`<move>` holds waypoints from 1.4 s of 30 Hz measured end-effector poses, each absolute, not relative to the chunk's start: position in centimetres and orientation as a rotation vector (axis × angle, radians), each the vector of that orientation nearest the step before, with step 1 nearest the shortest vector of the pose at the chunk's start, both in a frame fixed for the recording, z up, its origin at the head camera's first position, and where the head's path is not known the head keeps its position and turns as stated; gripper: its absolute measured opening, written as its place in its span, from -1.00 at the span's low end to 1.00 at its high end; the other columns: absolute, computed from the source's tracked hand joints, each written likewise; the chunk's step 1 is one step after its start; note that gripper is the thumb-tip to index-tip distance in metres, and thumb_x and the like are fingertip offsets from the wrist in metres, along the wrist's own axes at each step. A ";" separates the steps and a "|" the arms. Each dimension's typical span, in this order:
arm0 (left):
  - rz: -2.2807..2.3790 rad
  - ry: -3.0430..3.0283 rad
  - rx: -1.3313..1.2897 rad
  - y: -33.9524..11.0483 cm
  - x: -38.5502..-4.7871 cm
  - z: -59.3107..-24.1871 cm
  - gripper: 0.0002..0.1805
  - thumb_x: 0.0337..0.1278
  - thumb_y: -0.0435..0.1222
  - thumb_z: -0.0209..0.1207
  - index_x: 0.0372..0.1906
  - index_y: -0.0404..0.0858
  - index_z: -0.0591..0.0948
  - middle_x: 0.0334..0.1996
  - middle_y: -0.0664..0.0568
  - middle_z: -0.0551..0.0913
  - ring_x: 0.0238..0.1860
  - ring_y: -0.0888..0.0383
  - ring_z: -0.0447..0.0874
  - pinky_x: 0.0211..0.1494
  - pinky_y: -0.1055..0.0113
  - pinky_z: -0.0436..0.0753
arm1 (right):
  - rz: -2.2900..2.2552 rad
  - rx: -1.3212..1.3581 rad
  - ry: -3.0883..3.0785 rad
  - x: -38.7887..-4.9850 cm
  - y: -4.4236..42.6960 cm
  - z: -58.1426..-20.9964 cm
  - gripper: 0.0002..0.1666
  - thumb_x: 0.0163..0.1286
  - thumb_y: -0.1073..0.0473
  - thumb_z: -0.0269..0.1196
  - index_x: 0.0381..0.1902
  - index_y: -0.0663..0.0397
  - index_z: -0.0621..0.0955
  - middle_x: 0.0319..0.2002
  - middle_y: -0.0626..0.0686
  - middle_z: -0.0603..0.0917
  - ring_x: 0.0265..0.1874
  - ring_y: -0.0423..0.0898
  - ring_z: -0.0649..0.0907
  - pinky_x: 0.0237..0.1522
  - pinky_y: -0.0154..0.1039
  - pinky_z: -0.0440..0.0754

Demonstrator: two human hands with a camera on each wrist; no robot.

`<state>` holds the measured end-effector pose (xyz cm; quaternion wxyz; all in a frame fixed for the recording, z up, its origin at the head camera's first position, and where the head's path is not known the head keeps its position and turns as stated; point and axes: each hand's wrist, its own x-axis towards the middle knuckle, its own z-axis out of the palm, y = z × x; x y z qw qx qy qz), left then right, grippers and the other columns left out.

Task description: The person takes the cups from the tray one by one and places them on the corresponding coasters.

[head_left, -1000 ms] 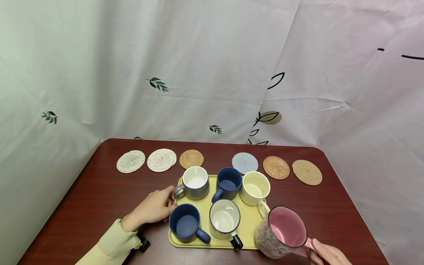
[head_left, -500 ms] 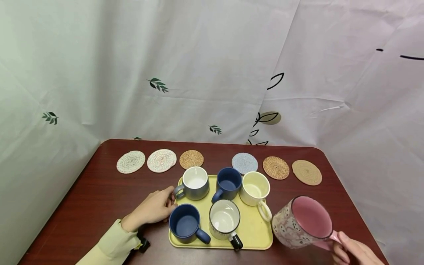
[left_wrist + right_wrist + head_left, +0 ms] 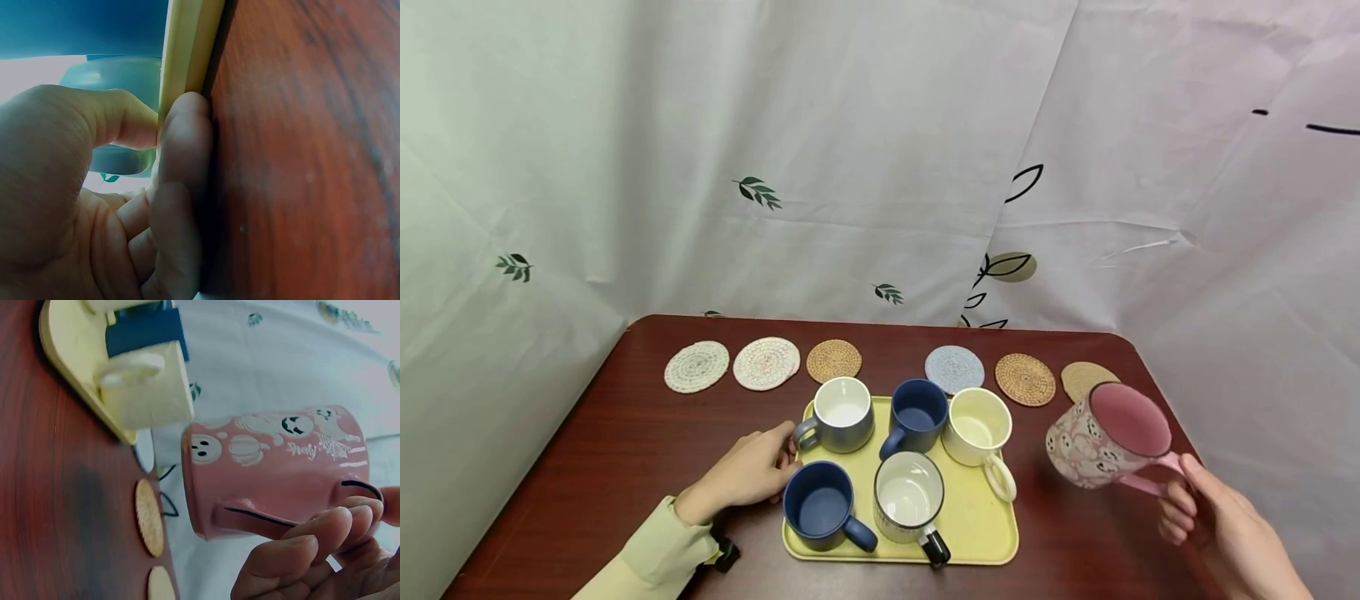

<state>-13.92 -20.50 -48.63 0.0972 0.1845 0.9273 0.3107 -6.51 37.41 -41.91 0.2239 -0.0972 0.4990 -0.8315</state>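
1. Table: dark red-brown wood; bears everything below except the pink mug.
2. Tray: yellow, low rim; five mugs stand on it.
3. Left hand: thumb and fingers pinch the tray's left rim, as the left wrist view shows.
4. Right hand: fingers curled round the pink mug's handle.
5. Pink mug: held in the air over the table, right of the tray and apart from it; exact tilt hard to judge; no contents seen inside. Judged stiff, fairly heavy, breakable; glaze likely slippery; best hold is the handle, with a palm under the base if it swings.
6. Smaller mugs: grey mug and cream mug at the back, a blue one between; another blue and a white one in front.
7. Coasters: six, in a row behind the tray; rightmost partly hidden by the pink mug.
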 end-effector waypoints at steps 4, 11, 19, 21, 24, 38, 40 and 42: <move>0.922 2.743 0.549 -20.5 -14.0 -48.7 -0.83 0.21 -0.26 0.25 -0.23 -0.10 0.46 -0.76 0.32 0.48 -0.78 0.36 0.49 -0.55 0.43 0.48 | -2.294 -0.173 1.676 -7.9 37.5 -42.1 -0.51 0.76 0.05 -0.44 -0.38 0.00 0.29 -0.49 0.08 0.05 -0.52 0.04 0.05 -0.42 -0.04 0.01; 0.924 2.743 0.551 -20.5 -14.0 -48.8 -0.83 0.23 -0.26 0.25 -0.23 -0.10 0.46 -0.76 0.33 0.48 -0.78 0.38 0.50 -0.55 0.43 0.48 | -2.325 -0.062 1.834 -10.6 38.0 -42.5 -0.52 0.75 -0.01 -0.31 -0.42 -0.05 0.32 -0.52 0.06 0.07 -0.54 0.03 0.06 -0.42 -0.05 -0.02; 0.925 2.747 0.541 -20.6 -14.0 -48.7 -0.83 0.21 -0.26 0.25 -0.23 -0.10 0.46 -0.76 0.32 0.48 -0.78 0.37 0.49 -0.56 0.43 0.47 | -2.297 0.014 1.944 -13.2 38.4 -42.9 -0.47 0.71 -0.16 -0.19 -0.48 -0.02 0.24 -0.53 0.06 0.06 -0.52 0.05 0.06 -0.39 -0.04 -0.02; 0.927 2.745 0.539 -20.6 -14.0 -48.7 -0.83 0.21 -0.26 0.25 -0.23 -0.10 0.46 -0.76 0.32 0.48 -0.78 0.36 0.49 -0.56 0.43 0.47 | -2.290 0.039 1.970 -13.7 38.5 -43.0 -0.46 0.70 -0.18 -0.16 -0.48 -0.03 0.25 -0.52 0.07 0.06 -0.52 0.06 0.07 -0.38 -0.03 -0.01; 0.928 2.744 0.539 -20.5 -13.9 -48.6 -0.83 0.21 -0.26 0.25 -0.23 -0.11 0.46 -0.76 0.32 0.48 -0.78 0.37 0.49 -0.56 0.43 0.47 | -2.286 0.099 2.001 -14.5 38.6 -43.4 -0.45 0.68 -0.21 -0.12 -0.51 -0.04 0.29 -0.55 0.05 0.11 -0.52 0.05 0.09 -0.37 -0.04 0.01; 0.935 2.735 0.529 -20.4 -13.9 -48.6 -0.83 0.22 -0.26 0.25 -0.23 -0.11 0.46 -0.76 0.31 0.49 -0.78 0.35 0.50 -0.56 0.42 0.49 | -2.295 0.344 2.022 -16.4 39.9 -44.8 -0.42 0.62 -0.29 -0.04 -0.53 -0.09 0.38 -0.63 -0.11 0.35 -0.61 -0.14 0.35 -0.46 -0.10 0.14; 0.932 2.739 0.529 -20.5 -13.9 -48.6 -0.83 0.22 -0.26 0.25 -0.23 -0.11 0.46 -0.76 0.31 0.48 -0.78 0.36 0.50 -0.55 0.43 0.48 | -2.297 0.362 2.023 -16.6 40.0 -44.8 -0.42 0.62 -0.29 -0.04 -0.54 -0.09 0.39 -0.62 -0.11 0.35 -0.61 -0.15 0.36 -0.49 -0.14 0.20; 0.926 2.744 0.531 -20.5 -13.9 -48.7 -0.83 0.22 -0.26 0.25 -0.23 -0.11 0.46 -0.76 0.31 0.48 -0.78 0.37 0.50 -0.55 0.43 0.48 | -2.296 0.373 2.026 -16.8 40.1 -44.8 -0.41 0.62 -0.29 -0.05 -0.54 -0.09 0.40 -0.63 -0.11 0.36 -0.61 -0.15 0.37 -0.51 -0.17 0.26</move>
